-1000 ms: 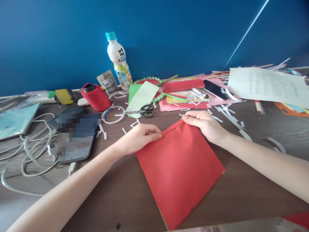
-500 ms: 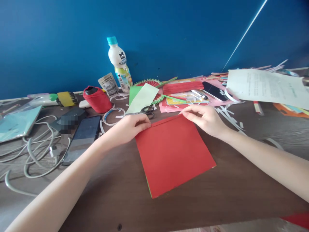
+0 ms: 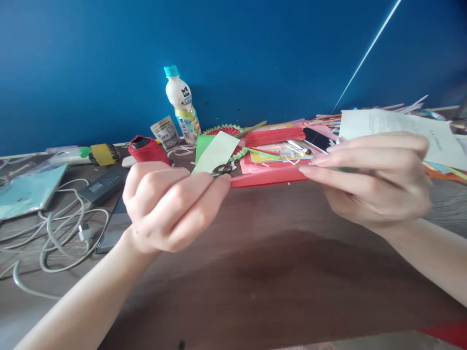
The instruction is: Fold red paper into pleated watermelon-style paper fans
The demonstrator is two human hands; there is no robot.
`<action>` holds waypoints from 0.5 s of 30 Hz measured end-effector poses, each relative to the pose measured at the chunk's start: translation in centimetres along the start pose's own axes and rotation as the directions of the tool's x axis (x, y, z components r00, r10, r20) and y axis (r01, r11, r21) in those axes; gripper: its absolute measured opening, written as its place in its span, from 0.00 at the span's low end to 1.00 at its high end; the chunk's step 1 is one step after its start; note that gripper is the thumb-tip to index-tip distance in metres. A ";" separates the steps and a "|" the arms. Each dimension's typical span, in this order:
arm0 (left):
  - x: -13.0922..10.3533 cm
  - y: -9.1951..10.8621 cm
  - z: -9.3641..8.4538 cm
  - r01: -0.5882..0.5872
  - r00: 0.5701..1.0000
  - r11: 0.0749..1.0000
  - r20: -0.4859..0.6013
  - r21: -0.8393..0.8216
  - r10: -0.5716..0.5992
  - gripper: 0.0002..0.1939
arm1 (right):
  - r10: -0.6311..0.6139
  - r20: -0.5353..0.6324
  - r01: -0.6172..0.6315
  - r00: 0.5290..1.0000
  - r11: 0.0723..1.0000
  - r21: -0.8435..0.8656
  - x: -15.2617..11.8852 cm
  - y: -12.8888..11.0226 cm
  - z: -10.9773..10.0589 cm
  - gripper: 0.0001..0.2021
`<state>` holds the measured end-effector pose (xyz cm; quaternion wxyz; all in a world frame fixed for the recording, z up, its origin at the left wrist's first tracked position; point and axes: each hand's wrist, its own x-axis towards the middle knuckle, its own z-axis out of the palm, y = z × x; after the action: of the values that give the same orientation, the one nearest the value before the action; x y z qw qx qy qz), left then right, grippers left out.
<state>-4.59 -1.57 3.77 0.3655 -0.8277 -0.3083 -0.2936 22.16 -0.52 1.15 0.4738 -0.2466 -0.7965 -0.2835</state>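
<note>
A sheet of red paper [image 3: 269,179] is raised above the table and seen nearly edge-on as a thin red band. My left hand [image 3: 178,201] pinches its left end, fingers curled and back of the hand toward me. At the opposite end my right hand [image 3: 375,177] grips the paper between thumb and fingers, slightly blurred. Most of the sheet's face is hidden by the angle. Scissors [image 3: 222,169] with dark handles lie just behind my left fingertips, beside a pale green paper piece [image 3: 219,151].
Along the blue wall stand a drink bottle [image 3: 183,109] and a red-wrapped roll [image 3: 148,149]. A red-and-green pleated paper fan [image 3: 222,130] and a stack of red strips [image 3: 275,136] lie behind. Cables [image 3: 47,243] and a phone [image 3: 115,226] are at left, a printed sheet [image 3: 386,124] at right.
Both hands have lifted the red paper off the table toward me and tipped it from flat to nearly edge-on. The hands look larger and closer, and the right one has moved rightward.
</note>
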 end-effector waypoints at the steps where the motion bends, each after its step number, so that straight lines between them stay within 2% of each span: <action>1: 0.0 0.0 0.0 -0.017 1.000 1.000 0.001 -0.017 0.017 0.04 | 0.005 0.026 -0.004 1.000 1.000 -0.015 -0.1 0.1 0.0 0.14; 3: -0.3 0.2 0.6 -0.120 0.992 0.992 -0.054 -0.040 0.118 0.05 | 0.006 0.115 -0.006 0.993 1.000 0.005 -0.6 0.5 0.4 0.12; 4: -0.6 0.4 1.2 -0.140 0.989 0.989 -0.052 -0.048 0.137 0.05 | -0.047 0.124 0.042 0.991 0.998 0.038 -1.0 0.7 0.8 0.12; 5: -0.9 0.8 1.9 -0.121 0.993 0.991 -0.003 -0.058 0.121 0.04 | -0.111 0.157 0.101 0.981 0.992 0.074 -1.5 0.9 1.4 0.13; 6: -1.4 1.2 2.6 -0.130 0.985 0.989 0.101 -0.073 0.137 0.05 | -0.160 0.232 0.130 0.960 0.982 0.136 -2.0 1.1 2.0 0.13; 8: -2.3 2.1 4.2 -0.177 0.927 0.976 0.311 -0.129 0.209 0.07 | -0.189 0.419 0.094 0.888 0.967 0.237 -3.1 1.2 3.3 0.13; 9: -2.7 2.6 4.9 -0.185 0.899 0.967 0.369 -0.174 0.238 0.08 | -0.203 0.472 0.079 0.858 0.960 0.269 -3.6 1.2 3.8 0.13; 12: -3.7 3.5 6.2 -0.101 0.836 0.948 0.490 -0.303 0.245 0.08 | -0.245 0.598 0.053 0.763 0.946 0.319 -4.9 0.8 5.0 0.12; 14: -4.0 3.7 6.5 -0.027 0.819 0.942 0.533 -0.336 0.213 0.08 | -0.250 0.637 0.030 0.729 0.941 0.336 -5.4 0.5 5.4 0.12; 15: -4.1 3.7 6.6 -0.002 0.814 0.939 0.545 -0.343 0.201 0.08 | -0.243 0.643 0.015 0.727 0.941 0.339 -5.6 0.4 5.5 0.12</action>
<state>-2.79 0.41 -4.38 0.1290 -0.9416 -0.3055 -0.0583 21.46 2.82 -5.86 0.1636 -0.1983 -0.9632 -0.0786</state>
